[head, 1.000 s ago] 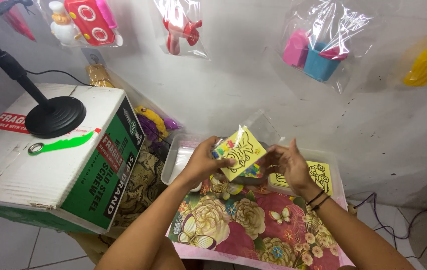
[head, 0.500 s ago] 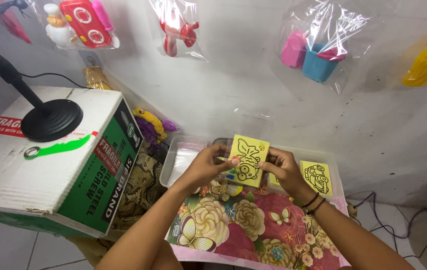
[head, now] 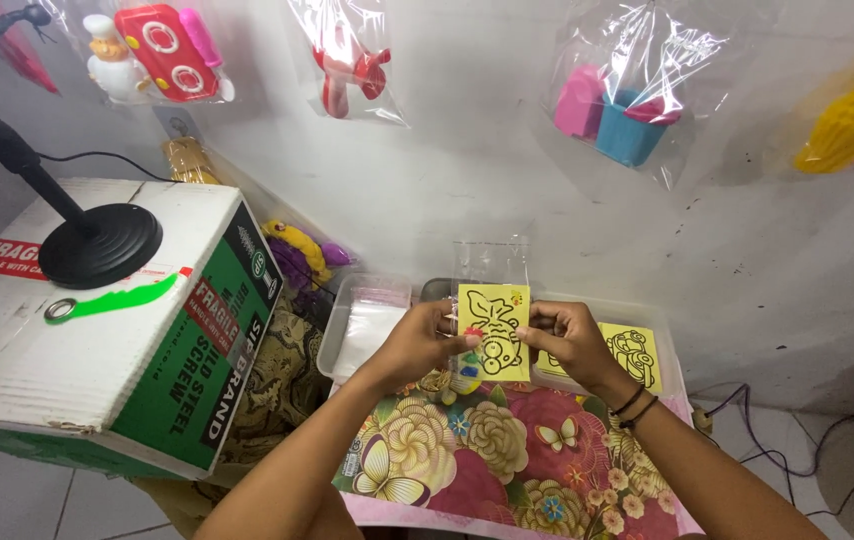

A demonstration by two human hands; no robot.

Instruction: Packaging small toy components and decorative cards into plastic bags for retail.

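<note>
Both hands hold up a small yellow card with a black cartoon outline and a few coloured dots along its left edge. My left hand pinches its left edge. On the other side, my right hand grips the right edge. A thin clear plastic sleeve rises behind the card. Below the hands lies a floral cloth. Another yellow outline card lies in a clear tray to the right.
A second clear tray with clear bags sits left of the hands. Further left, a large cardboard box carries a black stand base and a green tool. Bagged plastic toys hang on the wall. Cables lie on the floor at right.
The yellow card has turned from tilted to upright and shifted slightly right between my hands. The clear sleeve now shows above it.
</note>
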